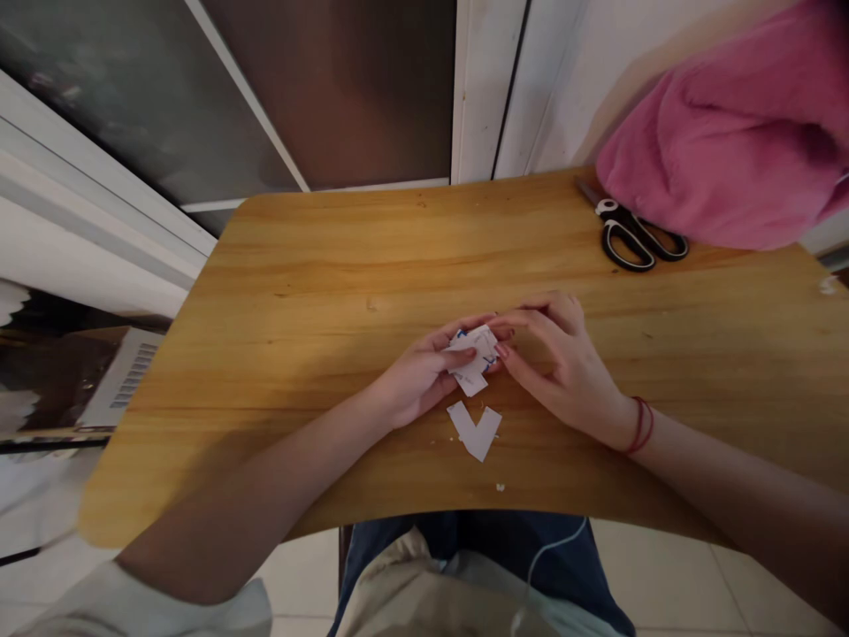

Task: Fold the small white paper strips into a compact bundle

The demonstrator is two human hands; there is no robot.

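Note:
Several small white paper pieces (pixel 472 379), some with blue marks, lie stacked in my left hand (pixel 421 376), the thumb pressed on top. My right hand (pixel 561 363) reaches in from the right, its thumb and index fingertips at the right edge of the stack. Whether those fingertips pinch a single piece or just touch the edge is too small to tell. Just below my hands a V-shaped white paper piece (pixel 478 433) rests flat on the wooden table (pixel 345 257). Tiny paper scraps (pixel 500 487) are scattered around it.
At the back right lie black-handled scissors (pixel 627 234), their blades pointing to the upper left. Beside them a pink plush cloth (pixel 722 141) covers the table's corner. A framed glass panel (pixel 345 88) stands behind the table, and a box (pixel 123 376) is on the left.

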